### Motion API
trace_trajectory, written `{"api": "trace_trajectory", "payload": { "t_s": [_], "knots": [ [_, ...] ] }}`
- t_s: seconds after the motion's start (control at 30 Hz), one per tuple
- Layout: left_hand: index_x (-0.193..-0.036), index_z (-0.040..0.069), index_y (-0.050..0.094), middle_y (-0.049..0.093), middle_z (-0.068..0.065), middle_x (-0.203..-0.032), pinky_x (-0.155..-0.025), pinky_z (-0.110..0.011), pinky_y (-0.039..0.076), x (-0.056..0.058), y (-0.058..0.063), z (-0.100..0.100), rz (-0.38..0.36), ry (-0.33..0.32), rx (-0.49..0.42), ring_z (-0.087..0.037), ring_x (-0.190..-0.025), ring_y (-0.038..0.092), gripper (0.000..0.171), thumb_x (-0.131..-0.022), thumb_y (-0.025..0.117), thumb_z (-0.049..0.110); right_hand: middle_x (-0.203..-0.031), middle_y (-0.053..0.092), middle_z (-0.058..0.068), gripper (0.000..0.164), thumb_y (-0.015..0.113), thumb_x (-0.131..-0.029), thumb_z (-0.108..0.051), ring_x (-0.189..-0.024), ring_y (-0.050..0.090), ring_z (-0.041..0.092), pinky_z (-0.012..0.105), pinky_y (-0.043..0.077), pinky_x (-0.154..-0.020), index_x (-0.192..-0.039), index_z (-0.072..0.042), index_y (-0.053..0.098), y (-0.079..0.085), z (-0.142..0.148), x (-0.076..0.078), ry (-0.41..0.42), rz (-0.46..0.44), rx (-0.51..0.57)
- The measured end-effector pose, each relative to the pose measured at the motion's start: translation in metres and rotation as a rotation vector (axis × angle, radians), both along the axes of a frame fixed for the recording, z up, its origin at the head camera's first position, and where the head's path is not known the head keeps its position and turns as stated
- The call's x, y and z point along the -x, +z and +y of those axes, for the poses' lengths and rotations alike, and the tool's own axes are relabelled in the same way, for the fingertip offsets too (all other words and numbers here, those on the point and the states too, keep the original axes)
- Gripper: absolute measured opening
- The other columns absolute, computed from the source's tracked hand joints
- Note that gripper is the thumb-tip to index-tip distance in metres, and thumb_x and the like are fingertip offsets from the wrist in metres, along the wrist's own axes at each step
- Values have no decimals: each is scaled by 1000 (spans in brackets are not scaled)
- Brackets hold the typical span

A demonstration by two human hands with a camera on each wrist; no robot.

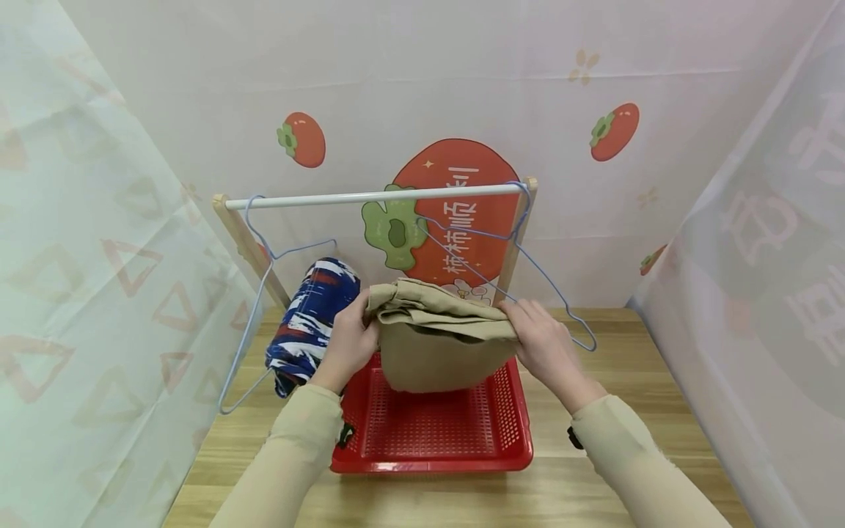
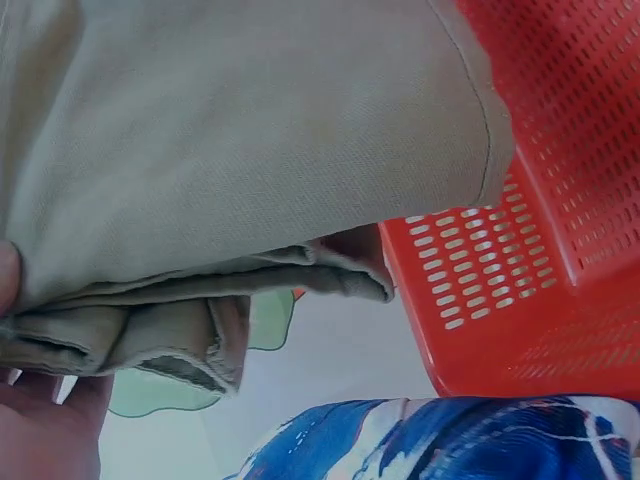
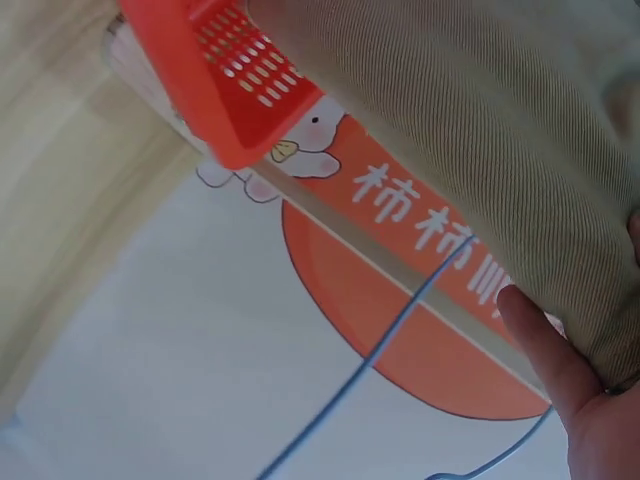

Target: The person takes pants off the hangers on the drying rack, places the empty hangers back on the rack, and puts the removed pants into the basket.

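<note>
Both hands hold a folded khaki cloth garment [image 1: 436,359] above a red plastic basket [image 1: 429,466]. My left hand [image 1: 351,336] grips its upper left corner, and my right hand [image 1: 543,343] pinches the upper right edge. Folded layers are bunched along the top, while a smooth panel hangs below. In the left wrist view the khaki garment [image 2: 250,120] shows a stitched seam, with fingers partly cut off at the left edge. Ribbed-looking fabric [image 3: 470,130] fills the right wrist view's upper right, with my right hand [image 3: 590,400] at its edge.
A white rail [image 1: 370,196] on wooden posts stands behind the basket. From its left end hangs a blue wire hanger [image 1: 249,334] with a blue, white and red patterned cloth [image 1: 317,315] over it. Another blue hanger [image 1: 553,282] hangs at the right end. Printed sheets surround the wooden tabletop [image 1: 594,469].
</note>
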State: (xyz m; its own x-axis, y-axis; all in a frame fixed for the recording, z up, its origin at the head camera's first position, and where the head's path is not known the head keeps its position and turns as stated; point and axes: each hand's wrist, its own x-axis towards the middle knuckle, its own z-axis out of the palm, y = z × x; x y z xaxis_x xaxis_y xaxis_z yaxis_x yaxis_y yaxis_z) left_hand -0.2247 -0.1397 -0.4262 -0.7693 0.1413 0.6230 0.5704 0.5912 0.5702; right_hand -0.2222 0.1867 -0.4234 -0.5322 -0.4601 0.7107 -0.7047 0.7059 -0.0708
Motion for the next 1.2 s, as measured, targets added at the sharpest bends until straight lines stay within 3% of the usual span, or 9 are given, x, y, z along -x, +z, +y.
{"api": "trace_trajectory", "payload": {
  "t_s": [0.2,0.33,0.5,0.8,0.93,1.1,1.2],
  "knots": [
    [-115,-3,61,70,-20,-104,-73,-47,56,9,12,-1,11,63,-20,-32,-85,65,31,-87,60,-16,-98,64,12,31,70,-88,7,-85,61,31,45,56,-55,-117,-1,62,16,-10,10,-30,76,-21],
    [-115,-2,62,70,-20,-108,-84,-48,58,19,20,0,36,110,-34,-34,-96,68,34,-86,56,-18,-96,62,13,30,71,-88,8,-84,59,32,46,51,-45,-116,0,62,26,-16,18,-47,130,-3],
    [-117,2,64,71,-17,-113,-94,-49,56,30,27,1,42,163,-69,-35,-108,68,37,-87,55,-17,-94,59,14,31,65,-88,14,-79,53,32,41,46,-42,-116,0,61,33,-23,26,-59,193,6],
    [-118,2,66,72,-18,-115,-98,-48,54,45,32,3,65,233,-117,-36,-111,68,38,-85,57,-18,-89,56,15,28,60,-90,14,-74,50,31,38,49,-54,-116,3,62,34,-32,40,-78,304,-1],
    [-117,1,67,72,-19,-114,-99,-47,54,52,35,4,121,233,-160,-35,-110,68,41,-83,57,-21,-91,56,16,31,59,-90,15,-77,52,32,40,51,-59,-119,5,60,35,-34,44,-69,316,-2],
    [-118,2,67,72,-14,-118,-103,-42,52,61,34,4,178,215,-200,-30,-115,67,31,-93,58,-13,-92,56,17,33,55,-89,18,-80,55,33,41,52,-62,-120,7,60,29,-38,51,-65,361,-5],
    [-118,3,69,73,-12,-120,-103,-41,52,63,25,2,140,223,-197,-29,-116,67,25,-97,58,-7,-89,57,16,29,52,-90,18,-76,55,32,39,51,-62,-116,7,61,17,-40,54,-56,393,-27]
  ]
}}
